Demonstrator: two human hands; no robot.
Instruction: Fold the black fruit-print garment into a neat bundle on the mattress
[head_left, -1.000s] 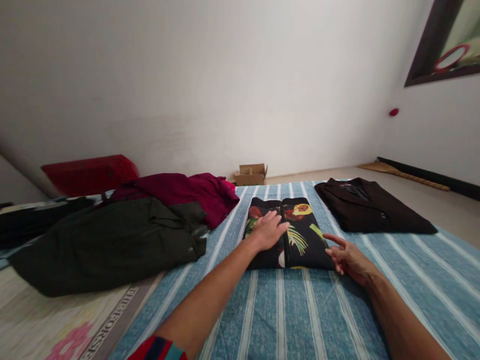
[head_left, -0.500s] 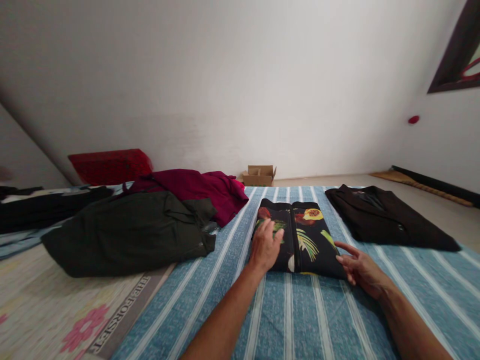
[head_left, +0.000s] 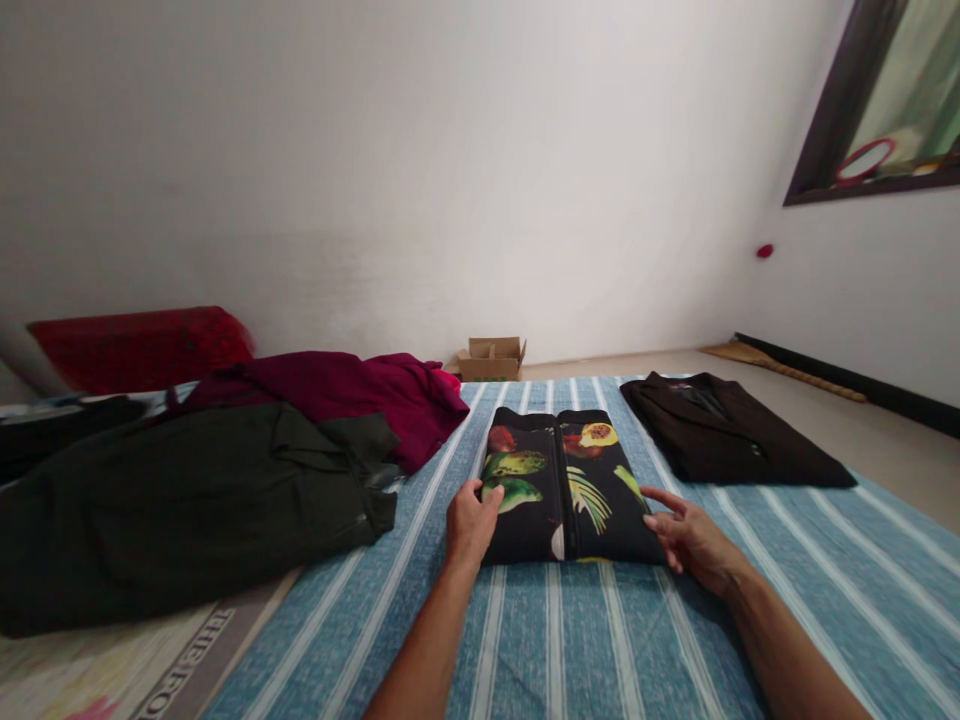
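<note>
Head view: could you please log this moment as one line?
printed garment: folded, on striped cloth; left hand: at left edge; right hand: at right edge

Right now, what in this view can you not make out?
In the head view:
Printed garment: underside, hidden by its upper layers.
Left hand: whether it grips underneath; hand and garment hide this.
Dark green garment: one end, cut off by the left edge.
Lettering: its ending, cut off by the bottom edge.
Cardboard box: base, behind the striped sheet.
</note>
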